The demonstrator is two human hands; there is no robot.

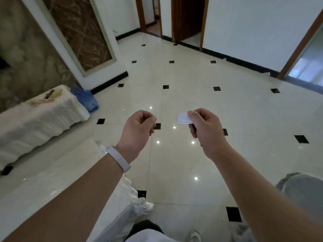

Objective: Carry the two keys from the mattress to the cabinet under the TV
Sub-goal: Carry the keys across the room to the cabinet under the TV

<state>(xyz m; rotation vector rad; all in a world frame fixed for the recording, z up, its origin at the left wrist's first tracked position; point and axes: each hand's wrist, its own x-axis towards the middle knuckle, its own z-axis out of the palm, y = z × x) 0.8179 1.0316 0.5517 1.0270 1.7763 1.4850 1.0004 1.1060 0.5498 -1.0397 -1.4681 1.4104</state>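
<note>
— Glossy cream floor tiles (192, 102) with small black squares are filling most of the view, and ceiling lights are reflecting off them as bright dots. What is sitting along the left?

— White padded furniture (35, 123) is running along the left wall, with a blue bundle (85, 100) lying on the floor at its far end. Another white padded edge (52, 180) is lying nearer, under the left forearm. Brown door frames (202, 23) are standing at the far side of the room.

— And the arms?

— Both forearms are reaching forward over the floor, well apart. A pale wristband (118, 158) is circling the left wrist.

— What is the right hand (204, 130) doing?

— It is pinching a white oval key fob (182, 117), thumb on top and fingers curled beneath. The fob's long axis is lying roughly level and sideways, its free rounded end pointing left toward the other hand. Something dark is peeking out under the fingers, too hidden to identify.

— And the left hand (138, 130)?

— It is curled into a loose fist, fingertips tucked against the palm. I cannot tell whether it is holding anything; a thin line is hanging just beside its knuckles, too faint to name.

— So where are the keys?

— One fob is showing in the right hand, in the air above the tiles. A second key is not making itself visible.
</note>
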